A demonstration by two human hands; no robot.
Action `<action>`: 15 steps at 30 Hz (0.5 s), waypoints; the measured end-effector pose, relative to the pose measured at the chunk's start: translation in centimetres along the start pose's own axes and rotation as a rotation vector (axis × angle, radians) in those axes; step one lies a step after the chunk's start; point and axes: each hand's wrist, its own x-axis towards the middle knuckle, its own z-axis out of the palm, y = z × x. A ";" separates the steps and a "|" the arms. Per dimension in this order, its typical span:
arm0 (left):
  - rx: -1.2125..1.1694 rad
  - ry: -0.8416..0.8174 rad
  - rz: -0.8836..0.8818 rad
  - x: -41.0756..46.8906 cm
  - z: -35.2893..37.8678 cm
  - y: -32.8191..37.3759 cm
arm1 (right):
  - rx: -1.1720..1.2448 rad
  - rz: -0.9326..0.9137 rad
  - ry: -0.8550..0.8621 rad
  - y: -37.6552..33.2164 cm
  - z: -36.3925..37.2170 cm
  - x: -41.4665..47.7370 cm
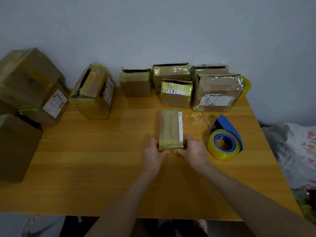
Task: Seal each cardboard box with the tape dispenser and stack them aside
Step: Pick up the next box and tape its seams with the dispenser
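Brown cardboard at the middle of the wooden table [85, 168]: a small taped box [171, 129], its near end clasped between left hand [153, 153] and right hand [194, 150], fingers curled round its corners. Just right of it, untouched, a blue tape dispenser [225, 137] with a yellow roll. Farther back along the wall, a row of boxes [136, 84]; far left, a stack of larger boxes [29, 77].

This looks like a room in a home, used as a small packing spot. A yellow wooden desk [85, 159] stands right against a plain pale wall [153, 23]. Used cardboard boxes [176, 94] with old tape and post labels sit along the back, and more pile up on the left. A tape dispenser [225, 138] lies on the desk. A crumpled printed bag [294, 147] lies beside the desk.
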 end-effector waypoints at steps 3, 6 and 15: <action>0.030 -0.044 0.088 0.1 -0.1 -0.3 | -0.015 -0.017 -0.028 -0.1 -0.4 0.4; 0.003 0.005 0.180 0.2 -0.2 -0.1 | -0.024 -0.037 -0.024 -0.4 -0.1 0.8; -0.180 -0.237 0.153 1.0 -1.8 -0.1 | 0.118 -0.067 -0.143 0.7 -0.6 1.8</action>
